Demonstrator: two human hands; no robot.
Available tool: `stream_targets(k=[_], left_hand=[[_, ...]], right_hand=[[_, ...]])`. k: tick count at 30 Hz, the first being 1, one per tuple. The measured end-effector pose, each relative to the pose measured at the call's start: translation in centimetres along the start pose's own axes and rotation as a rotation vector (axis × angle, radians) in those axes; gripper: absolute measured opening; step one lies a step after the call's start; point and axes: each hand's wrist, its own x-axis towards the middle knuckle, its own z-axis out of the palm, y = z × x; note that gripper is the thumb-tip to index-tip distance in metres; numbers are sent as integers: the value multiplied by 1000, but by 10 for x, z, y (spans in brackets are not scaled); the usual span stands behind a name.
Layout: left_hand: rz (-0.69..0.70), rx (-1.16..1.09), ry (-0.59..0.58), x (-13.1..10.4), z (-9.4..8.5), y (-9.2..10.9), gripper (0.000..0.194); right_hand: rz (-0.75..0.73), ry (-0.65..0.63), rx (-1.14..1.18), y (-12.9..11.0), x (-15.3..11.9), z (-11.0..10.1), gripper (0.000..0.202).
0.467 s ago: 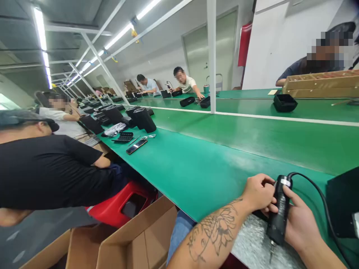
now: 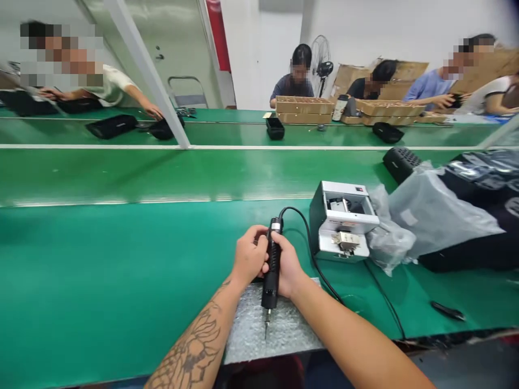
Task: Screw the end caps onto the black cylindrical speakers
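Observation:
A black electric screwdriver (image 2: 272, 265) is held over the bench with its thin bit pointing down toward me and its cord leaving the upper end. My right hand (image 2: 288, 265) is wrapped round its right side, the thumb lying along the body. From the left, my left hand (image 2: 251, 256) is closed against the same tool, fingers curled in at its side; some fingertips are hidden. Beneath both hands lies a sheet of bubble wrap (image 2: 247, 329) at the bench's front edge. A dark edge of something shows under my left hand, too covered to make out.
A screw feeder (image 2: 344, 221) stands right of my hands, beside plastic bags (image 2: 441, 210) and black cases. A small black tool (image 2: 447, 311) lies at the right of the green bench (image 2: 121, 270). Across it, several people work near wooden boxes (image 2: 304, 111). A white post (image 2: 148, 75) rises at left.
My view has swung to the right, bringing the screw feeder and bags into sight. Both hands keep the same hold on the electric screwdriver.

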Motion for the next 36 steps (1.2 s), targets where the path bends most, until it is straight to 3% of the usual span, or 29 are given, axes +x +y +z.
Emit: stream_targets(k=[11,36], left_hand=[[54,120,51,7,-2,-2,24],[52,32,34,8,-1,-13,22]], right_hand=[[66,15,-15,-6,4,1,43],[42,35,3,-4,-4,5,39]])
